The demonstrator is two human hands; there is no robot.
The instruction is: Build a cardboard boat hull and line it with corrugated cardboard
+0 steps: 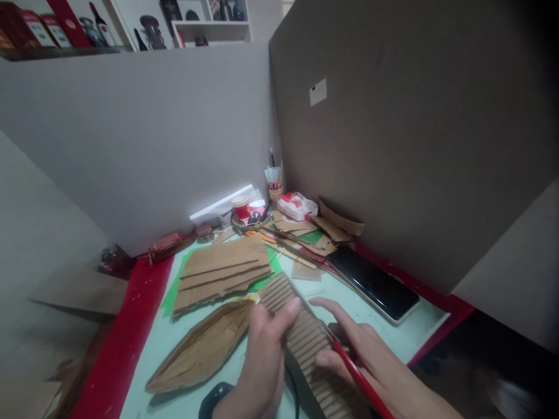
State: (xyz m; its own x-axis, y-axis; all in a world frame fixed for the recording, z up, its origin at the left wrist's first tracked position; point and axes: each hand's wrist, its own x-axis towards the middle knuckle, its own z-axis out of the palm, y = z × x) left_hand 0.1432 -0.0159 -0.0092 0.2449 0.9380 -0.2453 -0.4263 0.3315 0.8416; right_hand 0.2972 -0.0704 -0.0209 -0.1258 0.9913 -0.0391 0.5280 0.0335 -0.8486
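Observation:
My left hand [271,343] is closed on a strip of corrugated cardboard [301,331], its thumb pressed on the ridged face. My right hand [353,343] holds a slim tool with a red handle [360,378] along the cardboard's right edge. Its thumb lies over the ridges and its index finger reaches forward. The tool's front end is too unclear to name its kind. Left of my left hand, a boat-shaped brown cardboard piece [205,349] rests on the table. Beyond it lie cut brown cardboard pieces [222,265] on a green sheet.
A black phone-like slab [371,279] lies at right. Behind are cardboard scraps [336,227], a red-and-white plastic bag [297,206], a red cup [240,207], orange-handled scissors [261,235] and a pen holder [275,189]. A black object [213,398] sits near my left wrist. Partition walls stand behind.

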